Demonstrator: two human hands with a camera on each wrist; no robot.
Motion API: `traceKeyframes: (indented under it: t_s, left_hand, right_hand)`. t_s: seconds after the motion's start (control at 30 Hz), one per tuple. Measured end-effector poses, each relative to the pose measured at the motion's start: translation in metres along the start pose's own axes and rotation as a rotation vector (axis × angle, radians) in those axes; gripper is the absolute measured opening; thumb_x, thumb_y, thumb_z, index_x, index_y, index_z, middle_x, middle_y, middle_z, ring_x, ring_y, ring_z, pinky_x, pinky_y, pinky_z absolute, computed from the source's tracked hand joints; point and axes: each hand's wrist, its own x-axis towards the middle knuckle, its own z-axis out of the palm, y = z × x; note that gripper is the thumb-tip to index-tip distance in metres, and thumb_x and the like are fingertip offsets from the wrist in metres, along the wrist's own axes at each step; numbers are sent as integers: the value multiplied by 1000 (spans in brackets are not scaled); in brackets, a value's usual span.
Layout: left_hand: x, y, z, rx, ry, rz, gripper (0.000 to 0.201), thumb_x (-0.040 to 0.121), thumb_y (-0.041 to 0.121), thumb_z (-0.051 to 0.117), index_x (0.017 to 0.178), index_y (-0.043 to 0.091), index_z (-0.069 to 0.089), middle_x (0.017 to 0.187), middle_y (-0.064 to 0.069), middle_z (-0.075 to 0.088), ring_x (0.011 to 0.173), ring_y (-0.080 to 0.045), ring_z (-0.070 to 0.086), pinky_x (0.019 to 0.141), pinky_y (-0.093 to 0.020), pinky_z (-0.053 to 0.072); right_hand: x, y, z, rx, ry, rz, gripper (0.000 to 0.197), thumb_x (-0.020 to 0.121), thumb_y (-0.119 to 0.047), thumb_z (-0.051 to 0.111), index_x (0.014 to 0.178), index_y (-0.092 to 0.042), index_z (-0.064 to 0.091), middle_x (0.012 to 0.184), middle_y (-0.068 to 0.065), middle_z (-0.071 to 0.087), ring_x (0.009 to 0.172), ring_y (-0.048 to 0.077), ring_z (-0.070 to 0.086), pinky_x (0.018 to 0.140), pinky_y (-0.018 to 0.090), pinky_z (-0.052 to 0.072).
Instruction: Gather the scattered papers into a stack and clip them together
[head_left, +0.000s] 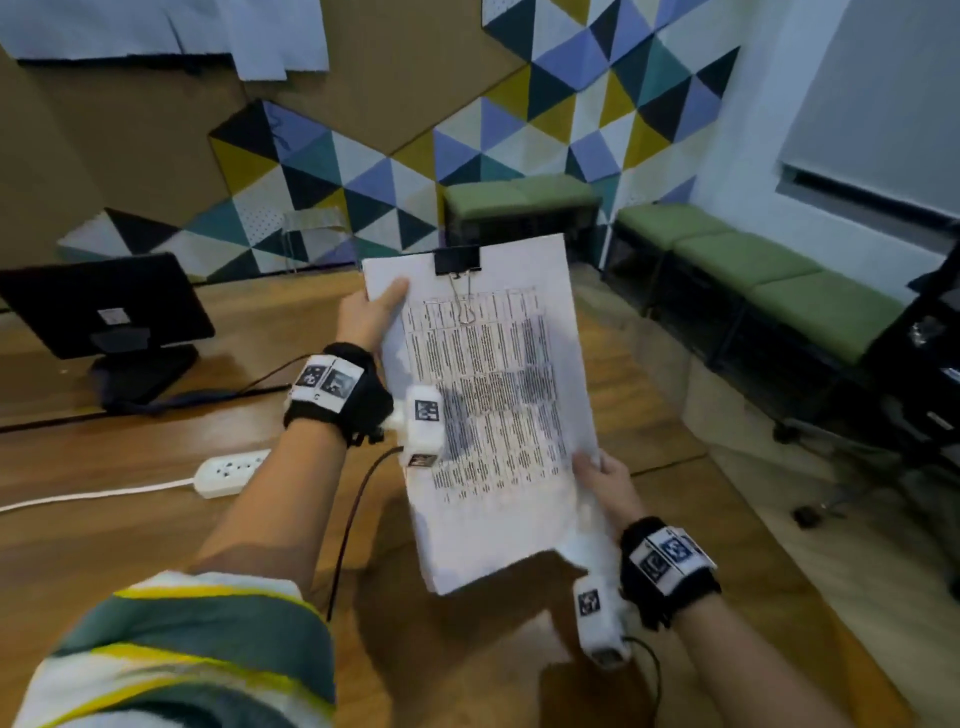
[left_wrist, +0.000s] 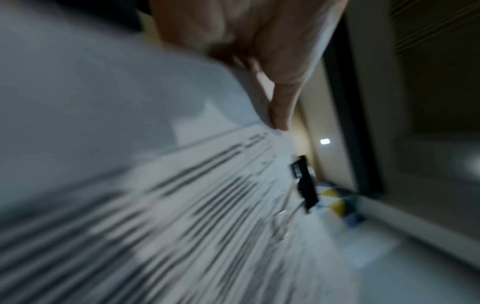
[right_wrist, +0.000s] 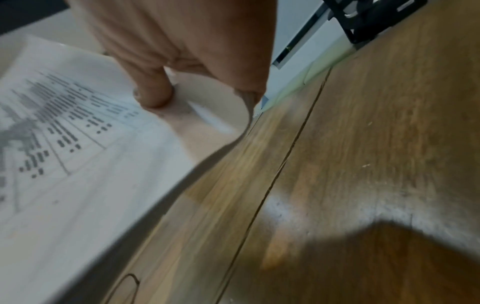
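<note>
Wooden surface (head_left: 156, 519) lying below, both hands are pinching the papers (head_left: 493, 415): left hand (head_left: 363, 317) near the clip (head_left: 457, 260), right hand (head_left: 608, 483) bending a floppy lower corner.

Matt paper stack (head_left: 493, 415) (glossy wooden table (head_left: 130, 519))

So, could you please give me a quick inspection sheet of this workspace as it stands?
Surface: wooden table, seams visible.
Job's things: paper stack held above the table, binder clip on its top edge.
Clutter: monitor at the far left.
Hands: left hand grips the stack's upper left edge; right hand pinches its lower right edge.
Cables: power strip with a white lead; dark cable beside it.
Surroundings: green benches, patterned wall.
</note>
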Motion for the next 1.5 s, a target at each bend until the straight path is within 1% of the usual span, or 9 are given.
traceKeyframes:
  t_s: [0.17, 0.3, 0.5, 0.63, 0.7, 0.83, 0.97, 1.1, 1.5]
  left_hand:
    - [-16, -118, -11, 374, -38, -406, 46, 87, 19, 56, 123, -9, 51, 130, -22, 55, 118, -36, 54, 102, -41, 43]
    - [-47, -193, -18, 667, -97, -639, 41, 88, 8, 47, 125, -9, 48, 132, -23, 52, 122, -36, 51, 102, -38, 43]
    - [-85, -207, -34, 549, -55, -712, 57, 68, -13, 54, 123, -10, 43, 121, -24, 55, 113, -40, 54, 90, -39, 48]
    - [-115, -196, -36, 395, -141, -820, 60, 78, -19, 47, 128, 13, 42, 121, -23, 54, 83, -37, 62, 53, -38, 58]
    - [-116, -192, -37, 314, -153, -848, 67, 80, -21, 45, 134, 19, 39, 127, -22, 48, 97, -38, 59, 49, -32, 57]
    - [-108, -193, -56, 355, -88, -828, 54, 80, -17, 51, 129, 5, 46, 131, -22, 49, 108, -37, 56, 38, -24, 54]
    - [-103, -205, -94, 350, 9, -810, 28, 79, -17, 54, 103, -4, 58, 114, -23, 56, 102, -35, 59, 32, -19, 49]
    - [-96, -214, -121, 335, 140, -761, 27, 76, -19, 56, 100, -7, 58, 106, -25, 60, 86, -32, 57, 35, -21, 50]
    - [-100, -217, -155, 542, 92, -549, 29, 77, 13, 69, 103, 5, 61, 104, -18, 66, 94, -32, 63, 81, -40, 56]
  right_hand:
    - [19, 10, 25, -287, -11, 120, 37, 95, -17, 44, 125, 5, 52, 127, 17, 57, 118, 31, 53, 92, 32, 42]
    - [20, 43, 38, -505, 61, 178, 33, 92, -17, 49, 110, 7, 62, 116, 26, 65, 108, 36, 59, 78, 32, 44]
    - [-2, 50, 32, -697, 10, 287, 37, 89, -13, 42, 125, -9, 46, 126, 17, 57, 113, 33, 55, 90, 33, 44]
    - [-16, 55, 23, -720, 43, 183, 34, 89, -1, 36, 117, -1, 56, 115, 21, 63, 100, 35, 60, 85, 37, 50]
    - [-14, 60, 26, -650, 90, 170, 32, 88, 0, 38, 109, 5, 62, 100, 23, 67, 84, 33, 62, 77, 38, 54]
    - [-10, 74, 45, -551, 146, 159, 34, 83, 9, 43, 104, 1, 68, 74, 14, 61, 61, 25, 53, 42, 14, 44]
    - [-13, 77, 82, -517, 166, 147, 30, 79, 11, 46, 91, -6, 68, 75, 11, 60, 68, 24, 56, 50, 16, 52]
    - [-11, 69, 119, -547, 206, 123, 28, 78, 10, 41, 80, 2, 68, 69, 17, 57, 68, 35, 62, 72, 50, 57]
    - [-31, 52, 131, -541, 251, 152, 31, 86, -5, 50, 115, -1, 60, 114, 21, 64, 106, 34, 57, 89, 35, 45]
